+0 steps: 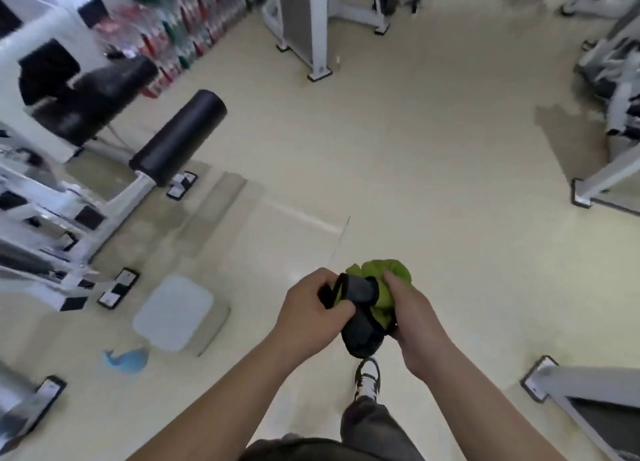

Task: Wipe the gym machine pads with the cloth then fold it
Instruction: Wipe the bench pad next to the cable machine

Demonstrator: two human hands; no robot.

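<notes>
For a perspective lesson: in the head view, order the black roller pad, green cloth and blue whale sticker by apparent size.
1. black roller pad
2. green cloth, bunched, partly hidden, nearest camera
3. blue whale sticker, nearly alike; those two unsure

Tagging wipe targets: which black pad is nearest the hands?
The roller pad, the cylinder at the machine's near end. The flat pad sits farther off, behind it to the upper left.

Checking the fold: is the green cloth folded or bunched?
Bunched up. The green cloth is a crumpled wad, gripped by the right hand, partly inside a dark pouch the left hand holds.
</notes>
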